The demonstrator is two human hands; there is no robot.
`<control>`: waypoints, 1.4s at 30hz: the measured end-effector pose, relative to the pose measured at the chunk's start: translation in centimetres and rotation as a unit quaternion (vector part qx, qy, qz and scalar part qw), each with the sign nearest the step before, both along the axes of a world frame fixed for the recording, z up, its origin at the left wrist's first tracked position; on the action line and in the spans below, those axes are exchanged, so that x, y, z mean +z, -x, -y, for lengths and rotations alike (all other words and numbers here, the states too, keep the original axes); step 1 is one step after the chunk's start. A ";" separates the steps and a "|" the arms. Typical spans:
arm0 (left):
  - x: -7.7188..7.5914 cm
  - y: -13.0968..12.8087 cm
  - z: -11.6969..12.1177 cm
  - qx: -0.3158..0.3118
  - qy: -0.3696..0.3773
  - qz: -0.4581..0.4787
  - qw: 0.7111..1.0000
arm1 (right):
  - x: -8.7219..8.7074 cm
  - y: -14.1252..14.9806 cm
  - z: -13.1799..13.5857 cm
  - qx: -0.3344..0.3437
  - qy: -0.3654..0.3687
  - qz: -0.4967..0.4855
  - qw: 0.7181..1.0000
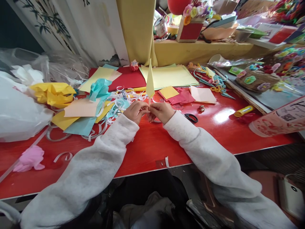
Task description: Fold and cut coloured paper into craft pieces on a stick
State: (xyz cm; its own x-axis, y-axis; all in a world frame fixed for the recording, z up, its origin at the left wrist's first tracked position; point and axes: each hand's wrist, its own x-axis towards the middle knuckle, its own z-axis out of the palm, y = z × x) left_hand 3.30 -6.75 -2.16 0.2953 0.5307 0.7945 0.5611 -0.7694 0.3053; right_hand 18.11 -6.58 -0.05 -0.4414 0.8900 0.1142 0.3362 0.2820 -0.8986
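A pale yellow piece of folded paper (pixel 150 83), narrow and pointed at the top, stands upright above my fingertips. My left hand (pixel 136 111) and my right hand (pixel 162 112) meet at its thin lower end, each pinching it between thumb and fingers. The exact folds at the bottom are hidden by the fingers. Just right of my right hand lie scissors with black handles (pixel 191 118), their blades mostly covered by the hand. White curled paper strips (pixel 119 103) are scattered behind my left hand.
On the red table (pixel 147 149), coloured sheets (pixel 82 109) and crumpled turquoise paper (pixel 100 89) lie left. Large yellow sheets (pixel 171 76) lie at the back. Pink crumpled paper (pixel 30 158) sits front left; a printed cup (pixel 278 117), a glue stick (pixel 243 111) and small bells (pixel 201 108) are right.
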 end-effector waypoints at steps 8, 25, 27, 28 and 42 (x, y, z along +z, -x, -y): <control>-0.4 0.0 -0.5 -0.018 -0.086 0.002 0.996 | -0.1 0.0 -0.2 -0.006 0.052 -0.031 0.998; -0.2 0.0 0.0 -0.024 0.034 -0.044 0.998 | -0.1 -0.3 -0.5 -0.013 0.067 -0.031 0.997; -0.5 0.0 -0.3 -0.022 0.021 -0.065 0.997 | -0.3 -0.3 -0.5 -0.028 0.030 0.004 0.999; -0.7 0.0 -0.4 -0.017 0.011 -0.075 0.997 | -0.3 -0.3 -0.5 -0.033 0.017 0.019 0.999; -0.4 -0.3 0.3 0.098 -0.090 -0.106 0.985 | 0.0 0.5 0.0 -0.018 0.121 -0.093 0.988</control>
State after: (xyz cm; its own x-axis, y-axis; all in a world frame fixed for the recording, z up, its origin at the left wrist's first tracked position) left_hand 3.64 -7.07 -2.61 0.3700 0.4497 0.8129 0.7412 -0.6704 0.0335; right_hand 17.57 -6.57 0.00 -0.3999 0.9161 -0.0285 0.1652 0.0414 -0.9854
